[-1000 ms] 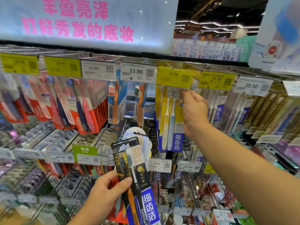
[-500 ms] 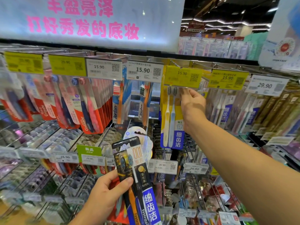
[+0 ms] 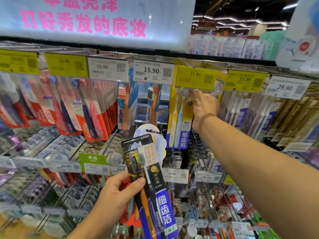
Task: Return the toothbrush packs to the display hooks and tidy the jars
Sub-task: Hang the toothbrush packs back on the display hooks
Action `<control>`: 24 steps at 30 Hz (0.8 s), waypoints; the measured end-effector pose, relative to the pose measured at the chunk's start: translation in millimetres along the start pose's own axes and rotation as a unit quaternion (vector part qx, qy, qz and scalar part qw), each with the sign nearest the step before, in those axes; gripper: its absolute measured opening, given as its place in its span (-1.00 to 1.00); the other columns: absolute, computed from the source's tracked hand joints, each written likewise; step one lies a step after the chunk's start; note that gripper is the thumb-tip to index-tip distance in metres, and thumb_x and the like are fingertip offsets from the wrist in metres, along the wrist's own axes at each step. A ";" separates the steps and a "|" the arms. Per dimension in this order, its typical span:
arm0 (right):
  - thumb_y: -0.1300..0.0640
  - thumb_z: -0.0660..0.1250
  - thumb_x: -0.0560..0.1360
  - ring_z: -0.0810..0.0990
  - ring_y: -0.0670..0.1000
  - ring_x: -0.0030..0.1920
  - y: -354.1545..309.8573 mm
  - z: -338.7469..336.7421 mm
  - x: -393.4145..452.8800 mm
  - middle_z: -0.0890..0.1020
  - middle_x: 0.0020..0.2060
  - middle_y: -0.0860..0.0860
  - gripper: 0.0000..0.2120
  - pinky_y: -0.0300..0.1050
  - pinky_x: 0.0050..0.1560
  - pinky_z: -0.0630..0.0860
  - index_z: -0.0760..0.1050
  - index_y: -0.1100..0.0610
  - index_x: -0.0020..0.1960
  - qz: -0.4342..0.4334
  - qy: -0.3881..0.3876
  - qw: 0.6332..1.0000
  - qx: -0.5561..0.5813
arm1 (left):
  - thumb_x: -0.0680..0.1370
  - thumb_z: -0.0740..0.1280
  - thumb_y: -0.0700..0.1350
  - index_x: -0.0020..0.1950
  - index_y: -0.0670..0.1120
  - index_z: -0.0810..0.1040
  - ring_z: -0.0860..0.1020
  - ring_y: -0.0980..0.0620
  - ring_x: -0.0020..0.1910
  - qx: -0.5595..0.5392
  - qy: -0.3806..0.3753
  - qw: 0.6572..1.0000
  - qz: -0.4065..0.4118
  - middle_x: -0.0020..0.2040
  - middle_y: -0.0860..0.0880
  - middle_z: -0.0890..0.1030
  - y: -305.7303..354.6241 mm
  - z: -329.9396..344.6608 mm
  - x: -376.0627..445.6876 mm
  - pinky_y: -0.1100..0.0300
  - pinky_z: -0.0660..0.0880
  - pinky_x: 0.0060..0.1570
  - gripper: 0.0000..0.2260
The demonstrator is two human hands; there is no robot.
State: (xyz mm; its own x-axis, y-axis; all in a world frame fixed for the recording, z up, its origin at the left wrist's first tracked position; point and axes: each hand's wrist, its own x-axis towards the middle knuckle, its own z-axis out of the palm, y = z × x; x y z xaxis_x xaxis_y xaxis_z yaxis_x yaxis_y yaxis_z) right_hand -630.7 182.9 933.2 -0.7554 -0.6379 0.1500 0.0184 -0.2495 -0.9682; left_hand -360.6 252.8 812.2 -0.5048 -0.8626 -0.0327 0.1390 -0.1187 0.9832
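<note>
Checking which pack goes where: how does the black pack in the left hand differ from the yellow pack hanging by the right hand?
The black pack is dark and tilted in the left hand; the yellow pack is pale, hanging upright on its hook beside the right hand. Both carry the same blue label.

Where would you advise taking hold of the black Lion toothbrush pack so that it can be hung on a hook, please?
Probably grip the black Lion pack by its lower half, coming from its left edge, as the left hand does now. It stands nearly upright, and that hold leaves the flat top of the card free to meet a peg. The right hand is up at the yellow pack.
</note>
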 end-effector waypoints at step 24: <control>0.06 0.45 0.56 0.71 0.09 -0.15 42.4 -28.8 -139.9 0.71 -0.20 0.07 -0.88 0.11 -0.01 0.64 0.58 0.06 -0.11 0.036 -0.212 0.975 -0.060 | 0.65 0.33 -0.03 0.03 -0.11 0.67 0.69 -0.01 -0.29 0.014 0.027 0.999 0.029 -0.16 -0.12 0.73 44.6 32.2 35.4 0.12 0.64 -0.23 -0.81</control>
State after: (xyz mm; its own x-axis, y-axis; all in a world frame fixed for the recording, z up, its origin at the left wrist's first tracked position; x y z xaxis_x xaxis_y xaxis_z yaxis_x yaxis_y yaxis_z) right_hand -543.1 282.5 865.3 -0.4153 -0.9009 0.1261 -0.0353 -0.1226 -0.9918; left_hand -399.7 232.9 860.6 -0.4495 -0.8932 0.0160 0.1434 -0.0545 0.9882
